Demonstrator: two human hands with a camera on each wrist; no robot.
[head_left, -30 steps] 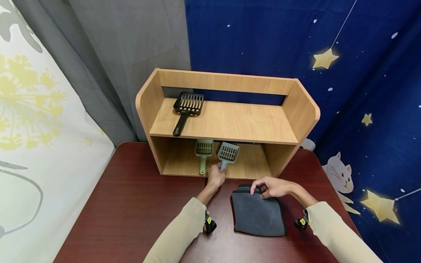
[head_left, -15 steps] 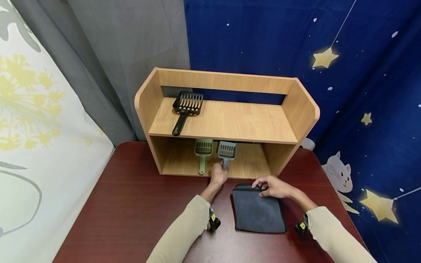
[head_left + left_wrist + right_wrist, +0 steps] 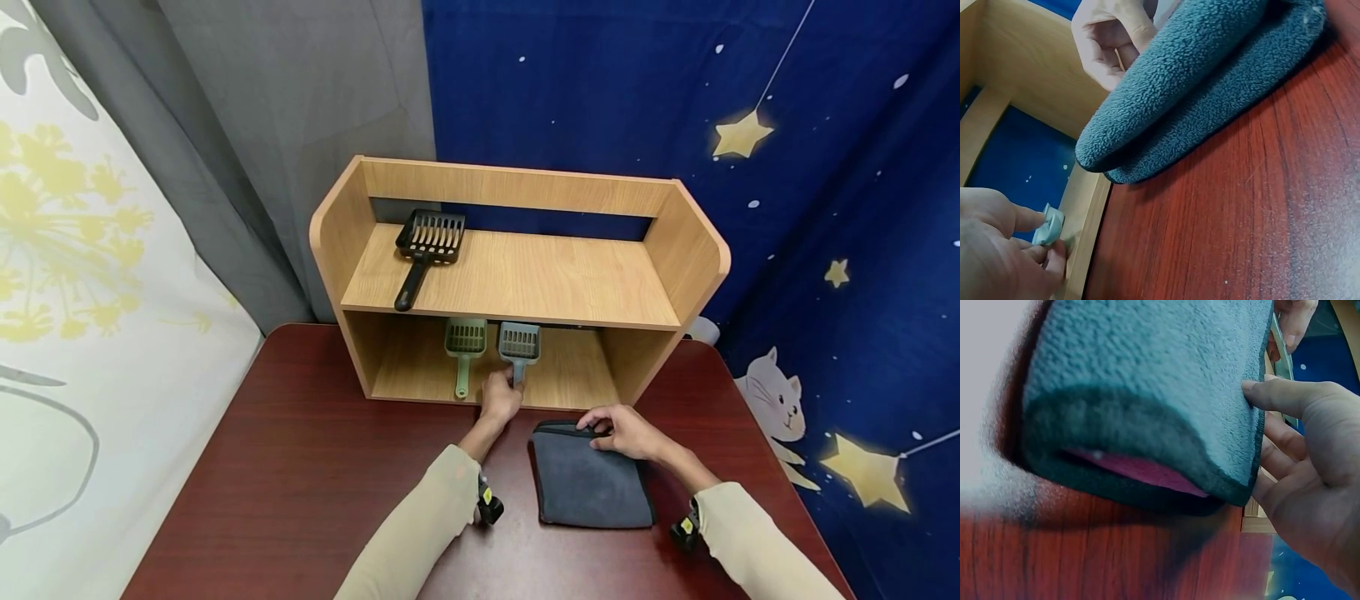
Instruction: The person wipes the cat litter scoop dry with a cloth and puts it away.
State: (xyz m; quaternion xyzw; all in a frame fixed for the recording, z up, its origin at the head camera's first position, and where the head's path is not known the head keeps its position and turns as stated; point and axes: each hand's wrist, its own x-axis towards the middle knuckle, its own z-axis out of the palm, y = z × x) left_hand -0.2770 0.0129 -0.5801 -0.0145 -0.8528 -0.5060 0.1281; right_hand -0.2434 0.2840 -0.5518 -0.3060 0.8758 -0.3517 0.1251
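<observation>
My left hand (image 3: 501, 398) pinches the handle end of a grey-blue slotted scoop (image 3: 519, 342), which lies straight in the lower bay of a wooden shelf unit (image 3: 517, 279). In the left wrist view the thumb and fingers of the left hand (image 3: 997, 250) close on the scoop's handle tip (image 3: 1050, 225) at the shelf's front edge. My right hand (image 3: 618, 429) holds the far edge of a folded grey cloth (image 3: 592, 483) lying on the red-brown table (image 3: 300, 467). In the right wrist view the right hand (image 3: 1310, 462) has its thumb on the grey cloth (image 3: 1147, 375).
A green scoop (image 3: 465, 342) lies just left of the grey-blue one in the lower bay. A black scoop (image 3: 427, 242) sits on the upper shelf at the left. Blue star fabric (image 3: 825, 167) and a grey curtain (image 3: 262, 125) hang behind the unit.
The grey-blue scoop has turned from tilted to straight and slid a little deeper into the lower bay with my left hand. My right hand shifted slightly right along the cloth's edge.
</observation>
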